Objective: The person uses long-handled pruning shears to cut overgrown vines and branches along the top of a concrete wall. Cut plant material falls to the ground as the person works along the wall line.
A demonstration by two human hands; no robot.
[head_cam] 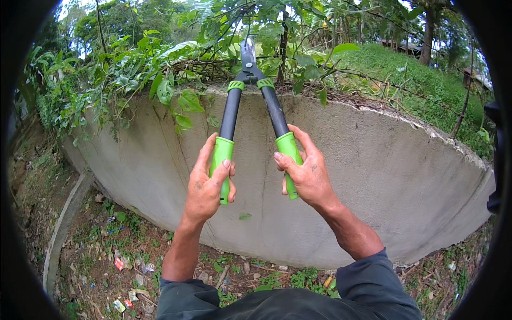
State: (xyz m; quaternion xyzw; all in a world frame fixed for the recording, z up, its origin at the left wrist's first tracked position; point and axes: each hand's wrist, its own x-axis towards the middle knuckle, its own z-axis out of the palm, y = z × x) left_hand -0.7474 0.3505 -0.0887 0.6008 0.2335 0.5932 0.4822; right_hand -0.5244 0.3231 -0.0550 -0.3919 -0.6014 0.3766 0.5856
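Observation:
My left hand [208,180] is closed around the left green grip of a pair of loppers [249,72]. The right green grip is held in my right hand [306,170], its thumb lying along the front. Black handle tubes rise from both grips and meet at the pivot above the wall's top edge. The handles stand moderately apart. The metal blades point up and away from me among leafy vines [224,24]; whether a stem lies between them, I cannot tell.
A concrete wall [344,160] curves across the view, with vines [120,80] hanging over its left part. Barbed wire [384,82] runs above its right side, before a grassy slope [408,76]. Litter [119,263] lies on the ground below, near a concrete curb [60,236].

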